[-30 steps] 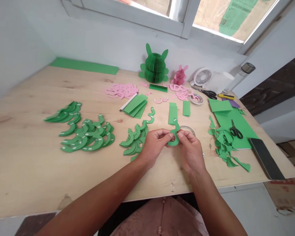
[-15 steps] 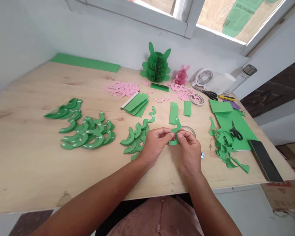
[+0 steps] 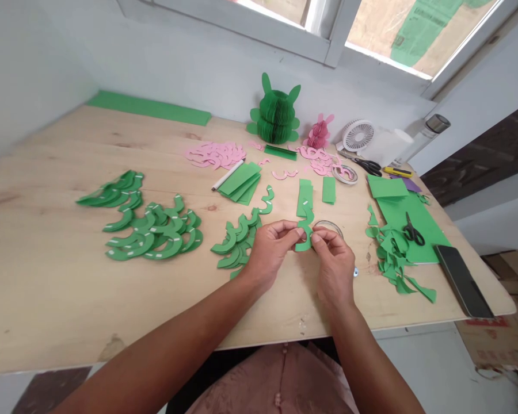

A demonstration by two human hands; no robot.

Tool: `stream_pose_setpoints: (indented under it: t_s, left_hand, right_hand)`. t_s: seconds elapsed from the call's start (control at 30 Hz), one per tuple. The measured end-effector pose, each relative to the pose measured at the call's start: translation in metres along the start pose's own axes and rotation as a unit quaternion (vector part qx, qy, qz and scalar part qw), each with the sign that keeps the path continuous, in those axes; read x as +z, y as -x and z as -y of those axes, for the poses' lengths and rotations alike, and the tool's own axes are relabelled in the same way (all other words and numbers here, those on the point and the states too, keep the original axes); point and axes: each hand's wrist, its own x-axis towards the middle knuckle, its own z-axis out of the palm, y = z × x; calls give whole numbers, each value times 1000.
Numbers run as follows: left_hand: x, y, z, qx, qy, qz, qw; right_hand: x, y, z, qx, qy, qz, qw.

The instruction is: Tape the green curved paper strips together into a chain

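My left hand (image 3: 271,248) and my right hand (image 3: 333,261) meet over the middle of the wooden table (image 3: 47,293). Both pinch one curved green paper cutout (image 3: 304,229) held between them, fingers closed on it. A tape roll (image 3: 328,226) lies just behind my right hand. Left of my left hand sits a pile of green curved pieces (image 3: 237,241). Further left lie more green curved pieces with white tabs (image 3: 155,236). Two green paper strips (image 3: 315,192) lie beyond the cutout.
At the back stand a green paper rabbit (image 3: 276,112), a pink one (image 3: 318,133), pink cutouts (image 3: 216,155) and a small fan (image 3: 356,135). Right side: green sheets with scissors (image 3: 412,227), green scraps (image 3: 392,256), a phone (image 3: 463,280) at the edge, a bottle (image 3: 427,135).
The green cutout has turned a little between my fingers and both hands have shifted slightly up the table. Nothing else on the table has moved.
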Motion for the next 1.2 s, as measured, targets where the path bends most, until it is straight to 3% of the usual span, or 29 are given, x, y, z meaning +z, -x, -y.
stream_pose_setpoints:
  t_s: [0.63,1.2]
  left_hand:
    - [-1,-1,6,-13,5,25,1000]
    - [-1,1,5,-43,91,50,994]
  right_hand:
    - [14,4,4,47,-112,-33,992]
    - [15,9,1,12,-66,-59,996]
